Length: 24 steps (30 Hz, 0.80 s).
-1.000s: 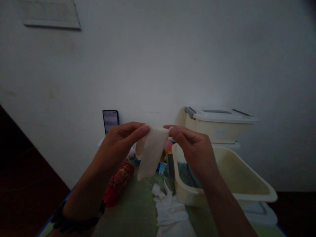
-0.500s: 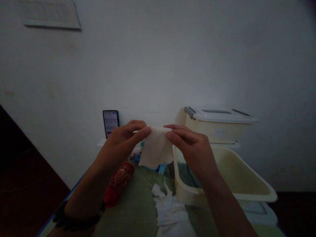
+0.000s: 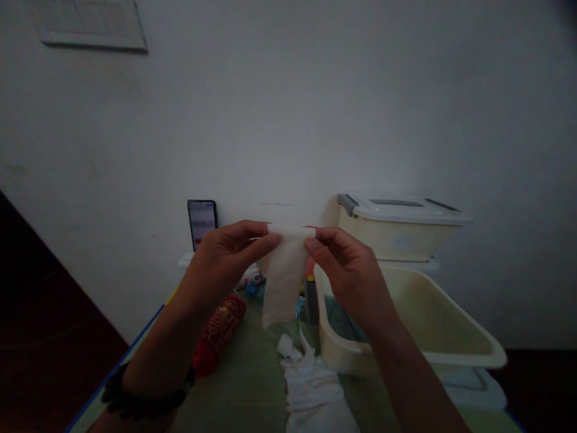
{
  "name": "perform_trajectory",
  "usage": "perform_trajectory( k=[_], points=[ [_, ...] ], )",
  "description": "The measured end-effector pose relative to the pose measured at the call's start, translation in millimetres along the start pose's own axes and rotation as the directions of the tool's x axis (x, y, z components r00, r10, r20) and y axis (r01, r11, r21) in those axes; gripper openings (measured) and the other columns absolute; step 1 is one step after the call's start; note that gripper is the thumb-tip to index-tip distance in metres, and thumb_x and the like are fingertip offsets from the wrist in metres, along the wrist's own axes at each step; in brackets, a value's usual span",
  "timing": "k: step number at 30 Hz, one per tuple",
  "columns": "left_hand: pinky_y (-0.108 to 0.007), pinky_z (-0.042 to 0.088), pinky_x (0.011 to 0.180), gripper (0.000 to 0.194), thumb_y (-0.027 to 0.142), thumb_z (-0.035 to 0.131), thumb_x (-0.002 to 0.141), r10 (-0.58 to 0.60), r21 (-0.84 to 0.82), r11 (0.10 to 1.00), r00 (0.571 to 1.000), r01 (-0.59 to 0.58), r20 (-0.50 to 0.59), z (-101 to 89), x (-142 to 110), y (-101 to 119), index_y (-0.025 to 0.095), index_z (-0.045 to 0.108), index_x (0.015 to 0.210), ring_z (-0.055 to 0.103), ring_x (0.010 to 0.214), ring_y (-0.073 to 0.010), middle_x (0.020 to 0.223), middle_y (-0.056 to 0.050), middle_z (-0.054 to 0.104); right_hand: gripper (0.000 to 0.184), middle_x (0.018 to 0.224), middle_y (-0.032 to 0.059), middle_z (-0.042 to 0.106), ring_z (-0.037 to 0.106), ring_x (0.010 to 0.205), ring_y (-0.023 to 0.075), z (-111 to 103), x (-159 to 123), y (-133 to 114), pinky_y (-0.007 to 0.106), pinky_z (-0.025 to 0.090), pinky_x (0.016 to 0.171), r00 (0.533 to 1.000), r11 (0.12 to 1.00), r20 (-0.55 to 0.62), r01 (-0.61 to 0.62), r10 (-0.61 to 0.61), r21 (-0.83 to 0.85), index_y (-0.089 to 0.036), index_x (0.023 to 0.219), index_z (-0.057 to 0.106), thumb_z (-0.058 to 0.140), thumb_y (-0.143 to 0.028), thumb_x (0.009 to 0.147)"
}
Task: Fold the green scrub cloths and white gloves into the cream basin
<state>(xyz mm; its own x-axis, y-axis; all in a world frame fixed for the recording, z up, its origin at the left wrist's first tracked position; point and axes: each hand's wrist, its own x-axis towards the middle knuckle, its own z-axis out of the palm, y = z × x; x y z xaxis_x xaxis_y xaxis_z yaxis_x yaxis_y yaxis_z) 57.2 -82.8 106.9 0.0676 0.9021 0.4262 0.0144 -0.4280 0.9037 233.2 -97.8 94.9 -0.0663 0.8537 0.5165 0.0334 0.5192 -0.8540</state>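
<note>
Matt, paper-like strip [image 3: 286,282], smooth plastic tub [image 3: 433,319], slightly glossy plastic lid [image 3: 401,211]

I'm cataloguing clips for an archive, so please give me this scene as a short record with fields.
Left hand: pinches the white strip near its upper left corner
Right hand: pinches the strip near its upper right corner
Strip: hangs down, material unclear
Front: crumpled white material on a green surface
Left side: red patterned item, lying down; phone, screen toward the camera
Right side: open cream tub with a teal item inside; lidded box behind it
</note>
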Motion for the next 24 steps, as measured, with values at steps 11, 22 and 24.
perform_trajectory(
  k=[11,22,24],
  points=[
    [-0.022,0.051,0.067,0.014,0.031,0.070,0.078,0.091,0.160,0.982,0.995,-0.098,0.049,2.1,-4,5,0.018,0.076,0.080,0.065,0.078,-0.0166,0.091,-0.004,0.074,0.016,0.085,0.0021,0.067,0.062,0.075,0.0137,3,-4,-1,0.025,0.047,0.066,0.997,0.977,0.030,0.079,-0.074,-0.200,-0.020,0.095,0.059,0.051,-0.033,0.092],
    [-0.027,0.050,0.081,0.025,0.034,0.056,0.089,0.138,0.175,0.972,0.985,-0.154,0.099,-5.7,-7,10,0.020,0.077,0.086,0.065,0.089,-0.0179,0.101,-0.004,0.073,0.019,0.075,-0.0011,0.070,0.061,0.073,0.0138,-2,3,1,0.026,0.047,0.070,0.992,0.983,0.046,-0.123,0.118,0.137,-0.021,0.076,0.066,0.058,-0.034,0.087],
    [-0.028,0.051,0.081,0.025,0.032,0.056,0.089,0.171,0.198,0.961,0.978,-0.192,0.116,-7.1,-8,11,0.020,0.077,0.085,0.064,0.092,-0.0187,0.105,-0.005,0.071,0.020,0.076,-0.0001,0.069,0.061,0.074,0.0148,-3,4,3,0.027,0.047,0.070,0.984,0.953,0.066,-0.175,0.164,0.249,-0.021,0.075,0.065,0.057,-0.035,0.087]
  ],
)
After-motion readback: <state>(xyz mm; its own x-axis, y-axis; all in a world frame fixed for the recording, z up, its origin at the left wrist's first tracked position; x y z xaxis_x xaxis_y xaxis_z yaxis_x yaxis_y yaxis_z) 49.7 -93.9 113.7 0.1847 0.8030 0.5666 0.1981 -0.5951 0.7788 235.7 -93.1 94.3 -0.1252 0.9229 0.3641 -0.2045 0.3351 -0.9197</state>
